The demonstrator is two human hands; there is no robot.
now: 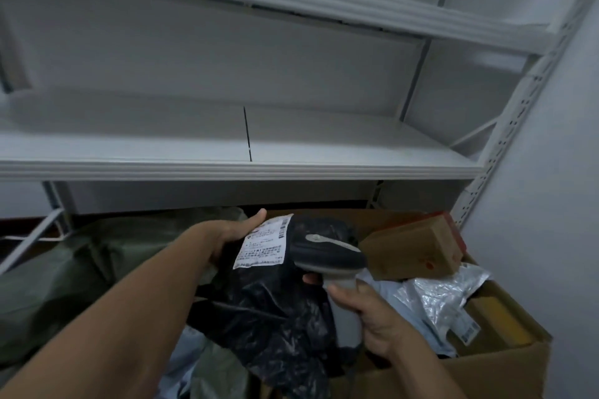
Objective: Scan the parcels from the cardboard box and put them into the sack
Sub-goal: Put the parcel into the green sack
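My left hand [231, 235] grips the top left edge of a black plastic parcel [275, 311], thumb lying along its white shipping label [264, 244]. My right hand [372, 322] holds a grey and black barcode scanner [327, 256] by its handle, the scanner's head hovering just right of the label. The parcel hangs between a dark green sack [81, 269] on the left and an open cardboard box [505, 369] on the right. The box holds several parcels, among them a small brown carton [415, 248] and a silver plastic bag [440, 298].
White metal shelving [227, 162] runs across the view right above the box and sack, its lower shelf edge close over my hands. A perforated upright [505, 136] and a grey wall stand at the right. Light blue and green bags lie at the bottom centre.
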